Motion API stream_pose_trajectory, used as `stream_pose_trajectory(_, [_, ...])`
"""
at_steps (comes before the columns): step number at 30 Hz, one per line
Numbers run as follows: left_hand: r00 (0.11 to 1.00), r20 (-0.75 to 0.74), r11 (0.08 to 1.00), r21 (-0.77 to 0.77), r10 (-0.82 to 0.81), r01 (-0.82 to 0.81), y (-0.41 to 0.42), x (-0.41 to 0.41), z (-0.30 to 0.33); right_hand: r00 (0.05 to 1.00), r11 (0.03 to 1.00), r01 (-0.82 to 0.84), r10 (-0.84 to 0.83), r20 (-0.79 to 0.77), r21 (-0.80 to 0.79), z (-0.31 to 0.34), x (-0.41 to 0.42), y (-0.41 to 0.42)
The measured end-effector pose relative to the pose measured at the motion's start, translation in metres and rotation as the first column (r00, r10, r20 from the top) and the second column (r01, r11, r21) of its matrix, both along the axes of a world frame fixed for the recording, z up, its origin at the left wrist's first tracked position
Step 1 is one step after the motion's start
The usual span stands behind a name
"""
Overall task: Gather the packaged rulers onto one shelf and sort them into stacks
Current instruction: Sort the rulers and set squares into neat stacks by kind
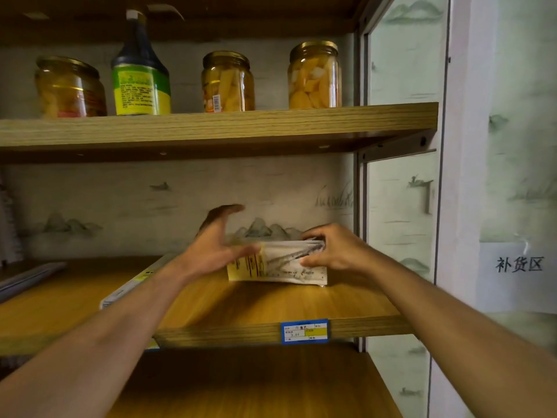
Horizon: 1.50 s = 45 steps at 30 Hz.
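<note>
Two bare forearms reach over the wooden middle shelf. The right hand pinches the right end of a white-and-yellow stack of packaged rulers (standing on edge); the left hand, fingers spread, touches its left end.

On the middle shelf, bare wood lay open in front of the bundle of packaged rulers. A flat pack and grey strips took the left part. The upper shelf closed overhead, a side panel stood close on the right, and the back wall blocked the rear.
</note>
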<state>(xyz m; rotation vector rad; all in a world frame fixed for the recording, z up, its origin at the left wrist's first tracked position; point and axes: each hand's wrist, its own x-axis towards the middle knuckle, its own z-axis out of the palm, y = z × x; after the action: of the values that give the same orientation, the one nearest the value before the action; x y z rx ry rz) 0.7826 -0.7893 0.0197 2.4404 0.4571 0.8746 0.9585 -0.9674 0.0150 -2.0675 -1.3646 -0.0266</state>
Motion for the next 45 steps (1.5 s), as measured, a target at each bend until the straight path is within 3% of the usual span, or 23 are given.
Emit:
stream_pose_trajectory(2, [0.986, -0.164, 0.936, 0.352, 0.038, 0.023, -0.006, 0.004, 0.004, 1.0, 0.999, -0.023, 0.023, 0.007, -0.024, 0.001, -0.002, 0.005])
stream_pose_trajectory(3, [0.973, -0.221, 0.89, 0.454, 0.07, 0.039, -0.01, 0.007, 0.006, 0.999, 0.999, -0.037, 0.037, 0.003, -0.03, 0.002, -0.002, 0.007])
stream_pose_trajectory(6, [0.92, -0.373, 0.841, 0.531, 0.124, 0.102, -0.017, 0.02, 0.007, 0.999, 0.998, -0.05, 0.05, -0.002, -0.029, 0.004, 0.0, 0.009])
stream_pose_trajectory(11, [0.849, -0.522, 0.883, 0.431, 0.074, 0.187, -0.019, 0.035, 0.01, 0.996, 0.999, -0.047, 0.047, -0.069, 0.002, 0.003, 0.004, 0.008])
stream_pose_trajectory(15, [0.854, -0.514, 0.897, 0.41, 0.08, 0.163, -0.021, 0.042, 0.017, 0.982, 0.994, -0.035, 0.054, -0.179, 0.106, 0.003, 0.009, 0.002])
stream_pose_trajectory(19, [0.837, -0.541, 0.899, 0.402, 0.08, 0.174, -0.022, 0.048, 0.011, 0.973, 0.993, -0.043, 0.066, -0.222, 0.107, -0.009, 0.01, 0.0])
stream_pose_trajectory(24, [0.825, -0.559, 0.898, 0.401, 0.083, 0.181, -0.023, 0.052, 0.009, 0.893, 0.978, -0.045, 0.131, -0.431, 0.203, -0.031, 0.011, -0.003])
stream_pose_trajectory(45, [0.761, -0.644, 0.926, 0.332, 0.082, 0.182, -0.029, 0.058, 0.018, 0.907, 0.976, -0.028, 0.116, -0.404, 0.216, -0.042, 0.01, 0.001])
